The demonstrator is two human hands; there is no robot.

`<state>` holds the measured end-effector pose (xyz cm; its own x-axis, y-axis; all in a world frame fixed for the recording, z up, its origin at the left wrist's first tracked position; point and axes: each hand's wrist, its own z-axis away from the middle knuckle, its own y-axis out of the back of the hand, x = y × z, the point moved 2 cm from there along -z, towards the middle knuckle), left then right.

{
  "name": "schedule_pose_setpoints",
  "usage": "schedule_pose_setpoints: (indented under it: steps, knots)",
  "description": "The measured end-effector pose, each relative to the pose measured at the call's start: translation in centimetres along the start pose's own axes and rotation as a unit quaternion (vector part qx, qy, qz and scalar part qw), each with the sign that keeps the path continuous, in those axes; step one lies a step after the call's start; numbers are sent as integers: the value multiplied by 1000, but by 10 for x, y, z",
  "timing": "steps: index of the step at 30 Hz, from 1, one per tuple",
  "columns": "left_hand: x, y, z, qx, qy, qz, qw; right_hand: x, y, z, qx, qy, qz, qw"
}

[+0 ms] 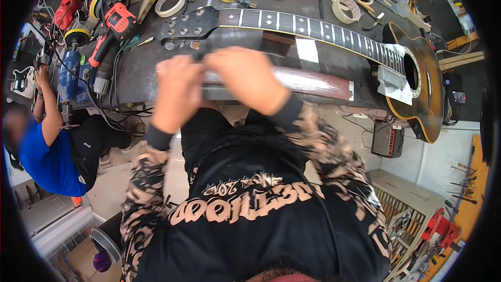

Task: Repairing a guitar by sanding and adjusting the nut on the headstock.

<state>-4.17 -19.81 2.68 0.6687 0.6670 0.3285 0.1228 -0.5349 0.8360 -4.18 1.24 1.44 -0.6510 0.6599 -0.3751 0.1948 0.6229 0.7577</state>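
- Nearest to us, we find both of the person's own hands held together over the near edge of the dark workbench point(133, 75), in patterned sleeves point(143, 177).
- We record the left hand point(180, 81) with its fingers curled inward and its back turned up, close to the headstock end.
- We record the right hand point(248, 75) likewise curled, its knuckles just beside the left hand's fingertips.
- A dark patch shows where the hands meet; the fingers hide it and the view there is soft, so we cannot tell whether either hand has hold of something.
- Beneath and beside the hands we note a long reddish-brown wooden piece point(313, 80), lying along the near edge, its right end pale.
- Beyond it we see a white rectangle point(307, 50) on the bench.
- Farther back lies an acoustic guitar point(334, 32), its black headstock point(188, 25) to the left and its sunburst body point(430, 73) to the right; pale sheeting point(395, 87) covers part of the top beside the soundhole.
- Behind the guitar we list a tape roll point(180, 4) at left and a second roll point(337, 10) at right.
- Out to the left we observe a red-and-black power tool point(119, 21) and a co-worker in a blue top point(52, 151).
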Motion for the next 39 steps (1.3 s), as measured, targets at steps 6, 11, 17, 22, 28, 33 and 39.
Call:
schedule_pose_setpoints:
  steps: [6,11,17,22,28,33,39]
  knots:
    - [15,-19,-13,-5,-26,26,999,10,23,18,24,-4,-5,1000]
    - [137,-108,-72,-8,-144,81,986,51,145,121,-39,-188,86,978]
    - [95,-73,-50,7,-102,55,993,38,107,79,-69,-129,77,986]
    - [-21,10,10,-5,18,-11,1000,-11,-17,-16,4,7,1,1000]
    - [52,-42,-29,3,-44,55,998,21,60,46,-33,-95,36,994]
    - [150,-114,-77,15,-131,79,988,49,155,116,-47,-235,72,968]
    - [43,-39,-27,-21,-53,5,998,17,54,35,-40,-45,70,996]
